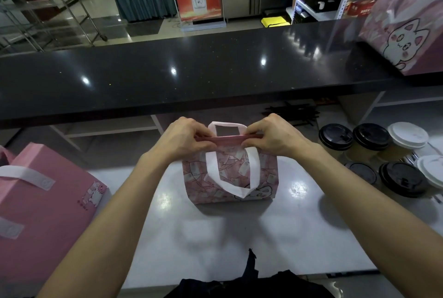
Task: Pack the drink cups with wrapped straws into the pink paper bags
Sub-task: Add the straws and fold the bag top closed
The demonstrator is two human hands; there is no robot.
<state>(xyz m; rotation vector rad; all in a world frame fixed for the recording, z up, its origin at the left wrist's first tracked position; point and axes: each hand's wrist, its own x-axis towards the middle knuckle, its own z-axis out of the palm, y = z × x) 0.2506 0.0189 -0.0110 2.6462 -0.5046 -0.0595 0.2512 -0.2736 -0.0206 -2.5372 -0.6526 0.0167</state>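
Both hands (230,140) pinching top rim of upright pink bag (230,177) between them, mouth closed; cups (370,140) nearer right hand (275,138).

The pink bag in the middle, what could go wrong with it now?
Both hands, left hand and right hand, pinch the pink bag at its top edge. Pulling unevenly might tear the paper or tip the bag. A swinging elbow could also knock the lidded cups standing close on the right.
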